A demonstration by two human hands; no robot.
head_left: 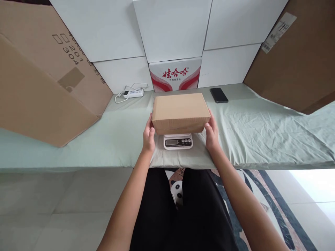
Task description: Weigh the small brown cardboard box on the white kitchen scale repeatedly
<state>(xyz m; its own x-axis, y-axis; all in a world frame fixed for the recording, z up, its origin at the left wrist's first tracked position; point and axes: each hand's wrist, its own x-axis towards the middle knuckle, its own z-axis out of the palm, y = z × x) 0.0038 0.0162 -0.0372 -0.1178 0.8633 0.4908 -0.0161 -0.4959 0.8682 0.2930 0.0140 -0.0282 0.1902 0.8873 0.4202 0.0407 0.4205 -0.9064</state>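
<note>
Head view: a closed brown cardboard box (180, 111) sits on a small white digital scale (178, 141), whose display and buttons peek out from under the box's near edge. The left hand (148, 134) lies flat against the box's left end, fingers loosely extended, and the right hand (211, 134) mirrors it on the right end. Both hands are open and press the sides rather than closing around anything; whether they bear the box's weight or only steady it cannot be told.

The scale stands between the two hands on a surface (251, 132) covered with a pale green cloth. Beyond the right hand lies a dark phone (218, 94), well apart from the box. Beyond the left hand, against the back, is a white power strip (133, 93) with its cord. Straight ahead of the hands, behind the box, a white carton with red lettering (175, 74) stands among plain white boxes (170, 28). Large brown cardboard sheets (44, 87) lean in well outside each hand.

The step in hand looks like seating the box on the scale. A true reading would call for both hands to come fully off the sides, with the box centred so it does not tip.
</note>
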